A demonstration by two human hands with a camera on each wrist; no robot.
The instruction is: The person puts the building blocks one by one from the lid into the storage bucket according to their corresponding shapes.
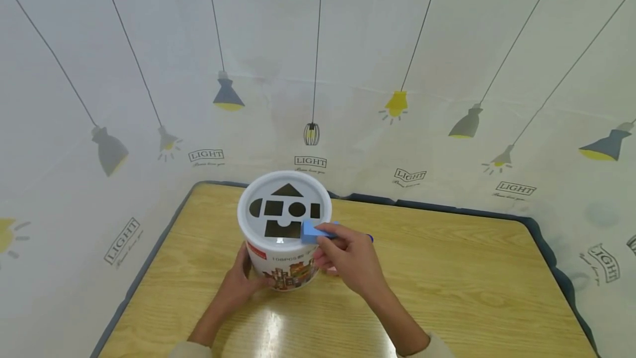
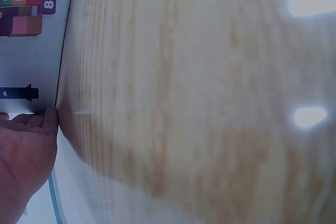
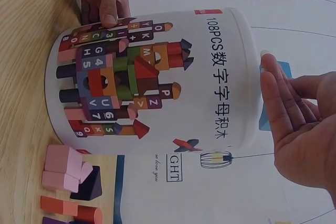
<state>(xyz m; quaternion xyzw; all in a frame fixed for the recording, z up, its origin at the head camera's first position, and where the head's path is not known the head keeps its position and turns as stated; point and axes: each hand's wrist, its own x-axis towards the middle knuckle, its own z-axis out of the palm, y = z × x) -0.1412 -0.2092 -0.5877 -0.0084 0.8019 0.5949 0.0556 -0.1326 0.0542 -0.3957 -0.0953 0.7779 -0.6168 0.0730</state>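
A white bucket (image 1: 284,258) with printed blocks on its side stands on the wooden table (image 1: 447,286). Its white lid (image 1: 248,225) has several shape holes cut in it. My left hand (image 1: 247,275) holds the bucket's lower left side, the thumb at the front. My right hand (image 1: 323,236) pinches a light blue block (image 1: 310,231) at the lid's right rim, beside the holes. In the right wrist view the blue block (image 3: 283,70) shows behind my fingers (image 3: 273,98), next to the bucket (image 3: 157,77). My left hand (image 2: 21,156) lies against the bucket wall (image 2: 31,56).
Loose blocks lie on the table by the bucket's base: pink ones (image 3: 60,169), a dark triangle (image 3: 90,186) and a red cylinder (image 3: 71,208). A small blue thing (image 1: 370,238) peeks out behind my right hand. A printed cloth backdrop (image 1: 318,70) rings the table.
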